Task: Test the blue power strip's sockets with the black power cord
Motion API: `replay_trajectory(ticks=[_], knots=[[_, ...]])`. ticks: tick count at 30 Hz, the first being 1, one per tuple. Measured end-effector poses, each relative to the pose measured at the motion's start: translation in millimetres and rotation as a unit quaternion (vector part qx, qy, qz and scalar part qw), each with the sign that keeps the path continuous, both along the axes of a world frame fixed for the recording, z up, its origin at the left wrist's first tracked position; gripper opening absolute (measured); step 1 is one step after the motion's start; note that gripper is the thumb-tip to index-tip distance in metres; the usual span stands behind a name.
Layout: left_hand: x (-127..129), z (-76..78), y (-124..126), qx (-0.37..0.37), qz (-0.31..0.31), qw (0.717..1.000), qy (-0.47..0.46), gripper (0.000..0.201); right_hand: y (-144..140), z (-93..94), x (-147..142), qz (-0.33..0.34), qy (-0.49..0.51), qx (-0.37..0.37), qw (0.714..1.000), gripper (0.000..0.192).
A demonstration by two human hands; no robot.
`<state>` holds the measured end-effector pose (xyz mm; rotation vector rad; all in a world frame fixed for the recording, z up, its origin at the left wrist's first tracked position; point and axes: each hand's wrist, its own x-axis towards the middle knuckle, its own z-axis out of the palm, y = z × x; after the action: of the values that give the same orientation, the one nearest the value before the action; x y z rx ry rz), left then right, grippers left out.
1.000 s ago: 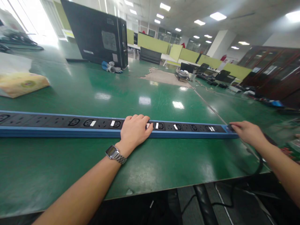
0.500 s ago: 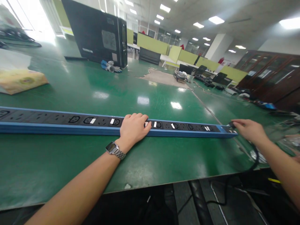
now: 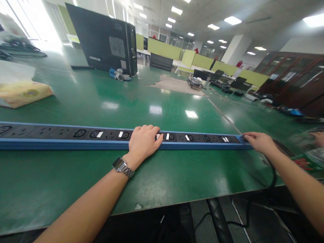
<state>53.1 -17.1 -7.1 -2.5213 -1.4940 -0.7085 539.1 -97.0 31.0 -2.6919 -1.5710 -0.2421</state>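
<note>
A long blue power strip with a black socket face and small white labels lies across the green table. My left hand, wearing a metal-band watch, is wrapped over the strip's middle. At the strip's right end, my right hand is closed in a pinch with its fingertips against the end section. A black power cable loops out below this hand and hangs past the table edge. Its connector is mostly hidden by my fingers.
A black computer tower stands at the back left, gloves beside it. A tissue pack lies at left. Another person's hand shows at the right edge, near plastic bags. Below the front edge is a dark chair.
My right hand has moved left, from just beyond the strip's end onto its end section, bringing the cable along. My left hand keeps its place on the strip.
</note>
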Motion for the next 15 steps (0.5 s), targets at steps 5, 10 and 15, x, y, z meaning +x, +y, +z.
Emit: replay_trajectory(ticks=[5,10,15], knots=[[0.5,-0.1,-0.5,0.006,0.003,1.000,0.008,0.032,-4.9,9.8,-0.9,0.020,-0.051,0.084,0.995,0.045],[0.3,0.4,-0.5,0.008,0.007,1.000,0.006,0.034,-3.8,10.6,-16.9,0.067,-0.033,0.057,0.996,0.041],[-0.4,0.6,-0.2,-0.006,-0.005,1.000,-0.002,0.034,0.1,-0.5,-23.5,0.059,-0.065,0.028,0.996,0.043]])
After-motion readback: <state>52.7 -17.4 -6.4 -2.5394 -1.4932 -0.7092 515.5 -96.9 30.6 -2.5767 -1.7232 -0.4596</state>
